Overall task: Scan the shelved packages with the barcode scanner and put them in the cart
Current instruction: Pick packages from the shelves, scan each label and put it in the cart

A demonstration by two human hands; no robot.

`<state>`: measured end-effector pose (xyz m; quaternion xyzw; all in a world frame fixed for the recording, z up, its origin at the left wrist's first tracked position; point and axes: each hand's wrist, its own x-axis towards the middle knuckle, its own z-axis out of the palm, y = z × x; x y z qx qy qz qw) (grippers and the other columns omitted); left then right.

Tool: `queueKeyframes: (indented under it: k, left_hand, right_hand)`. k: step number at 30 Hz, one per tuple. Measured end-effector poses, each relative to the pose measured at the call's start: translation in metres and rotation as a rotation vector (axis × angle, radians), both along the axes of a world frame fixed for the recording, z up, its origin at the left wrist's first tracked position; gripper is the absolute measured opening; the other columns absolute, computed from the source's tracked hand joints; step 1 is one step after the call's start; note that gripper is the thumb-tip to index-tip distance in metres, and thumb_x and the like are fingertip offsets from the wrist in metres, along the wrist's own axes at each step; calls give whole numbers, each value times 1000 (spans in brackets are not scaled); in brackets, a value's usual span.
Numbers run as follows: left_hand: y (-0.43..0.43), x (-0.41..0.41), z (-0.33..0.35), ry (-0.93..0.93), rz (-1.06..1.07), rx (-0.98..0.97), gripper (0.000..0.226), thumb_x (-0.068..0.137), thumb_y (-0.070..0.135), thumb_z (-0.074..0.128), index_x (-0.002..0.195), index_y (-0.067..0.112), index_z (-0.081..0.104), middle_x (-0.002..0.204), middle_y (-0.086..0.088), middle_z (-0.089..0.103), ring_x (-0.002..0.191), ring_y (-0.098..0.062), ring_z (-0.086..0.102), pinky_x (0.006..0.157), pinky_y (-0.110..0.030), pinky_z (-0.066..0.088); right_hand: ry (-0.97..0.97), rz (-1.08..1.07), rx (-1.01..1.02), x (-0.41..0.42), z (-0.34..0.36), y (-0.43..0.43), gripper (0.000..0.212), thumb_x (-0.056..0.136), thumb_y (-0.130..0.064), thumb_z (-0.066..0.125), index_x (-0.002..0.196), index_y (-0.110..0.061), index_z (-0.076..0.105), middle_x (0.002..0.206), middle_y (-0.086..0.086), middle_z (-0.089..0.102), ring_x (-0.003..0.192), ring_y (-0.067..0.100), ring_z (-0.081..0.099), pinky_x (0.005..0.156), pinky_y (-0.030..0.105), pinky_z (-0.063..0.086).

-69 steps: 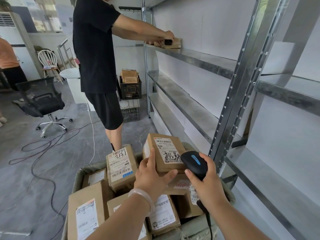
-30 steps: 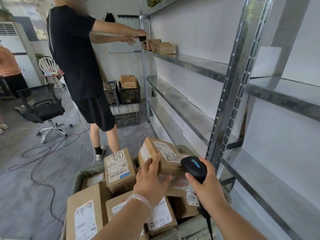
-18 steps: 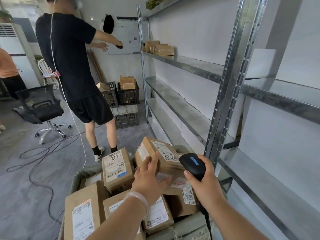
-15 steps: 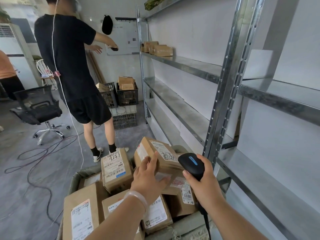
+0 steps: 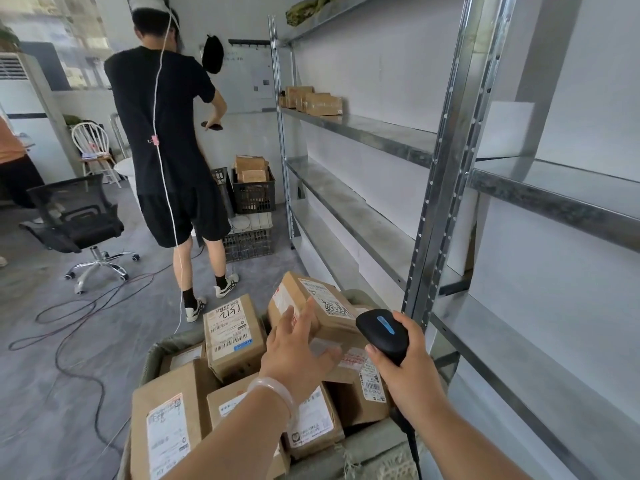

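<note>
Fingers (image 5: 304, 317) of left hand (image 5: 294, 355) spread, touching package (image 5: 311, 306); right hand (image 5: 408, 368) grasping scanner (image 5: 382, 336).

**Occluded and Cropped Items**

The cart (image 5: 162, 348) is cut off by the bottom frame edge. The left hand (image 5: 294, 351) covers part of the top package (image 5: 311, 306). Label print is too small to read. The scanner cable (image 5: 412, 445) exits at the bottom edge.
</note>
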<state>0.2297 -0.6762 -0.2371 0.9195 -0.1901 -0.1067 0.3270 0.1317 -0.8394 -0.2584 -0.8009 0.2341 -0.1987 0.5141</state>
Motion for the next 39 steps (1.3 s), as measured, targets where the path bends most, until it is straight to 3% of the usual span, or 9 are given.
queueKeyframes:
  k: [5,9,12,17,22,26,30,34,39]
  left_hand:
    - [-1,-12,9,-64,-15,22,91,88,61,57,149,52,-10,165,8,-3,152,-29,-1,120,-48,16]
    - [-2,-28,16,-87,-10,15,90,88,62,57,149,53,-8,164,9,-4,152,-28,0,120,-49,17]
    - [-3,-41,17,-115,-5,22,88,88,64,54,149,53,-8,164,8,-5,152,-27,-1,121,-48,16]
    - [-4,-69,20,-143,-16,45,85,90,61,53,151,50,-5,164,7,-4,152,-25,-1,122,-47,16]
    - [-10,-99,10,-184,-30,39,86,89,59,56,151,52,-5,164,6,2,151,-25,3,121,-49,17]
    - [-27,-125,4,-190,-74,57,87,90,59,55,151,51,-6,165,7,1,152,-25,2,123,-48,12]
    - [-49,-145,3,-183,-190,82,87,89,64,50,150,51,-10,165,8,-4,152,-24,-4,124,-48,6]
    - [-72,-163,9,-182,-356,48,86,91,61,53,151,49,-6,165,8,-3,152,-26,-3,123,-49,6]
    - [-92,-189,1,-243,-588,14,88,89,62,54,153,46,-5,165,5,0,152,-23,0,124,-47,10]
  right_hand:
    - [-46,-10,-6,-12,5,5,69,82,-35,75,137,-42,33,112,-15,56,93,2,60,68,9,45]
    - [-66,8,6,-27,7,3,72,81,-37,76,137,-43,32,119,-15,54,106,8,61,88,30,56]
    - [-97,8,-2,-40,10,2,71,81,-35,76,138,-42,34,113,-26,50,107,6,59,91,27,53]
    - [-105,25,-6,-65,8,0,70,80,-36,76,134,-48,33,125,-13,53,112,8,58,96,28,51]
    - [-103,21,-12,-105,7,-7,68,82,-31,76,133,-46,34,118,-22,50,103,-7,55,79,7,46]
    - [-89,-37,-18,-141,5,-17,66,83,-32,75,128,-52,31,118,-17,51,102,3,59,83,14,48]
    - [-115,-152,10,-174,5,-20,64,84,-22,75,128,-46,35,112,-21,53,92,-5,58,69,6,47]
    - [-132,-280,6,-207,10,-18,64,84,-23,75,118,-57,33,112,-21,57,80,11,62,69,17,51]
    - [-144,-512,19,-253,14,-1,61,84,-22,75,123,-52,37,111,-24,58,96,0,61,79,17,49]
